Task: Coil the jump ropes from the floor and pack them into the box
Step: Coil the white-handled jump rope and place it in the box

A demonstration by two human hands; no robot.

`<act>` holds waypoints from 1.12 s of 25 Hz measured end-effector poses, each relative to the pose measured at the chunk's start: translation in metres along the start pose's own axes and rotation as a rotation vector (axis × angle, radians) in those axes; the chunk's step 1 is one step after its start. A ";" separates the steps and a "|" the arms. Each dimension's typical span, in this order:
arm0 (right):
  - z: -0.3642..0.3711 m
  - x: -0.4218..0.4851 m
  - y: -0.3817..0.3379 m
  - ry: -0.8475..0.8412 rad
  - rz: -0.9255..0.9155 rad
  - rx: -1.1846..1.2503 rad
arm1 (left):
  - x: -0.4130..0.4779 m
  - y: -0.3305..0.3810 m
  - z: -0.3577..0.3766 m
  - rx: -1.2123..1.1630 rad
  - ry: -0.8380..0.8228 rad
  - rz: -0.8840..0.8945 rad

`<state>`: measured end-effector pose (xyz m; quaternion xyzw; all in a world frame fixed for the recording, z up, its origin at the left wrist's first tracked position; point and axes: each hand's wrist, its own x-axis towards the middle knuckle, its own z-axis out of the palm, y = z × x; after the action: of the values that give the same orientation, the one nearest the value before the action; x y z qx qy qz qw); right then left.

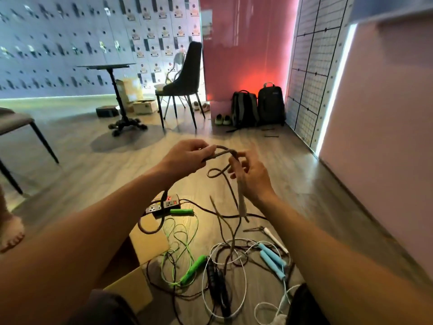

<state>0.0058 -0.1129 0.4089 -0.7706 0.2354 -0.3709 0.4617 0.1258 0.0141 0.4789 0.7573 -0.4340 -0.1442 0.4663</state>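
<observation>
Gripping brown rope, both hands

Dim, blurry; edges bend outward.

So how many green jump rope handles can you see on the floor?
2. One green handle lies beside the power strip, past the box flap. The other green handle lies nearer, left of the black handles. Tangled ropes may hide more.
</observation>
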 end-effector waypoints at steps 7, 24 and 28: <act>-0.011 -0.008 -0.022 -0.312 0.098 0.106 | -0.005 -0.040 -0.007 -0.055 0.201 -0.096; 0.012 0.024 -0.002 -0.232 0.066 -0.130 | -0.006 -0.071 0.048 -0.162 -0.297 -0.094; -0.010 0.044 0.017 0.011 0.124 -0.291 | 0.007 -0.071 0.026 -0.264 -0.093 -0.126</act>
<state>0.0241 -0.1570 0.4128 -0.8114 0.3362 -0.3079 0.3658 0.1508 0.0069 0.4070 0.7078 -0.3841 -0.2639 0.5310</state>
